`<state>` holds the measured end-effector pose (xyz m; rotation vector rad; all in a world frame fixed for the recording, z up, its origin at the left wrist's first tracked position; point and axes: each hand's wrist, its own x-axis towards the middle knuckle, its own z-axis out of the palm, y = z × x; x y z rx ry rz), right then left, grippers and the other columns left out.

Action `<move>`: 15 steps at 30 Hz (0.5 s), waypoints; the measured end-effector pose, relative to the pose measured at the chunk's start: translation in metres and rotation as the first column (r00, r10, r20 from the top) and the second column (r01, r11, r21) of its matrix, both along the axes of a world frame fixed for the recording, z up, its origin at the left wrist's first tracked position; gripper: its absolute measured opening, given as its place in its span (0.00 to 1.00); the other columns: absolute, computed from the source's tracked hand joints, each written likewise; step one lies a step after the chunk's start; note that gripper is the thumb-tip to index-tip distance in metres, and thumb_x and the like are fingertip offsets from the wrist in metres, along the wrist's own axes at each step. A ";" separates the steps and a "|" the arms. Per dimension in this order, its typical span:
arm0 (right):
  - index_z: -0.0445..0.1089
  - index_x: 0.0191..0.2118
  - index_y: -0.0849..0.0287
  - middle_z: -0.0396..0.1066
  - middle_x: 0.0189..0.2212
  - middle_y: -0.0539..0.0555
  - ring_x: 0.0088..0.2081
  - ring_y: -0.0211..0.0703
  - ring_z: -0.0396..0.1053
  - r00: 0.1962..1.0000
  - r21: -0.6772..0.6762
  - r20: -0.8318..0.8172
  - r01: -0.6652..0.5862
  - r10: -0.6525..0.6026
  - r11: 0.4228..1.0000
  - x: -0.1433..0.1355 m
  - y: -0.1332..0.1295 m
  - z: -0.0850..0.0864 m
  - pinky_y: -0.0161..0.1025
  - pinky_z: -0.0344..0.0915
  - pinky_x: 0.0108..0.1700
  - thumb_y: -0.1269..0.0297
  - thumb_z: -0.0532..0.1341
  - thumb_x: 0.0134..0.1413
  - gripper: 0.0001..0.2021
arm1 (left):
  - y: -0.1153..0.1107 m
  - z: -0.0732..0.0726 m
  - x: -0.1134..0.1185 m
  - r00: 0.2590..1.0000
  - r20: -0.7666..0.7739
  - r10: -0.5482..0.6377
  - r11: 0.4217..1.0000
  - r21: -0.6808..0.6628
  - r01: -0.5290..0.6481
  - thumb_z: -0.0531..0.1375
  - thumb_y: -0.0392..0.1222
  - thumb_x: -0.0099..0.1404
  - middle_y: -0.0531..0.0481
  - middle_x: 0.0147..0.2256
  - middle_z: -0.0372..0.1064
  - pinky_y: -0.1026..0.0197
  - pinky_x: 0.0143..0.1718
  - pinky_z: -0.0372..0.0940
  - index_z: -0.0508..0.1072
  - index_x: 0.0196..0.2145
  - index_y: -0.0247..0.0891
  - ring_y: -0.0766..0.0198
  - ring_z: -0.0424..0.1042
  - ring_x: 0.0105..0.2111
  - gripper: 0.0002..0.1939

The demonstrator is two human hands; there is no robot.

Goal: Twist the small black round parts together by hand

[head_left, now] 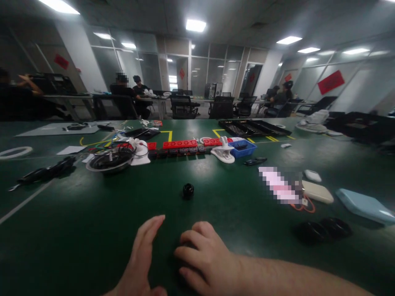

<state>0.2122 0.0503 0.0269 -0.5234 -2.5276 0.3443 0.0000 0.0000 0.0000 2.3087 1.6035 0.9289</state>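
Left grip [137, 263] is hanging spread, right grip [208, 251] is resting curled, can't tell if holding; a small, round, shiny black thing [188, 190] is sitting ahead on the green counter [92, 213], so gentle reaching seems best

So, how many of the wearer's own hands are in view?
2: left hand, fingers extended; right hand beside it, fingers curled. The small black object lies beyond both.

Room: office-style workshop
Bench [154, 181]: green, yellow-marked, under the right hand [205, 257]
Beyond the hand: office chairs [225, 107], seated people [121, 91], glass partitions [200, 65]
Above the hand: ceiling lights [196, 26]
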 end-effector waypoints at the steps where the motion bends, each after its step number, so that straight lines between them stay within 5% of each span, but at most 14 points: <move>1: 0.65 0.43 0.59 0.63 0.40 0.54 0.38 0.46 0.56 1.000 0.007 -0.013 0.001 -0.001 1.000 0.000 0.000 -0.001 0.45 0.54 0.41 0.61 0.55 0.52 0.13 | 0.007 -0.002 0.002 0.999 -0.015 -0.037 0.999 -0.023 0.037 0.61 0.65 0.49 0.40 0.57 0.52 0.44 0.51 0.58 0.50 0.59 0.40 0.41 0.56 0.54 0.47; 3: 0.65 0.42 0.59 0.65 0.40 0.53 0.37 0.45 0.57 1.000 0.017 -0.024 -0.003 0.003 1.000 -0.001 0.001 -0.002 0.44 0.54 0.40 0.61 0.55 0.52 0.12 | 0.017 -0.006 0.007 0.989 -0.076 -0.125 0.989 -0.095 0.117 0.64 0.65 0.41 0.41 0.58 0.52 0.40 0.54 0.52 0.49 0.60 0.42 0.38 0.53 0.55 0.53; 7: 0.66 0.39 0.60 0.66 0.39 0.53 0.38 0.45 0.58 1.000 0.042 -0.024 -0.007 0.008 0.999 -0.005 0.003 -0.003 0.42 0.54 0.38 0.61 0.54 0.53 0.11 | 0.029 -0.011 0.018 0.938 -0.155 -0.311 0.926 -0.272 0.262 0.65 0.51 0.44 0.45 0.53 0.60 0.31 0.54 0.44 0.60 0.53 0.48 0.41 0.57 0.54 0.38; 11: 0.65 0.37 0.59 0.67 0.38 0.51 0.35 0.43 0.59 1.000 0.094 -0.010 -0.011 0.012 0.996 -0.008 0.004 -0.006 0.41 0.52 0.34 0.61 0.53 0.53 0.09 | 0.036 -0.006 0.023 0.950 -0.135 -0.283 0.923 -0.309 0.231 0.62 0.39 0.46 0.49 0.47 0.64 0.32 0.54 0.45 0.68 0.46 0.48 0.46 0.62 0.50 0.26; 15: 0.63 0.38 0.59 0.69 0.35 0.47 0.31 0.40 0.56 0.999 0.174 0.013 -0.048 0.046 0.984 -0.008 0.003 -0.007 0.41 0.50 0.31 0.60 0.53 0.52 0.10 | 0.037 -0.001 0.023 0.955 -0.141 -0.262 0.922 -0.330 0.204 0.61 0.39 0.47 0.49 0.46 0.64 0.33 0.54 0.44 0.70 0.43 0.49 0.47 0.62 0.49 0.23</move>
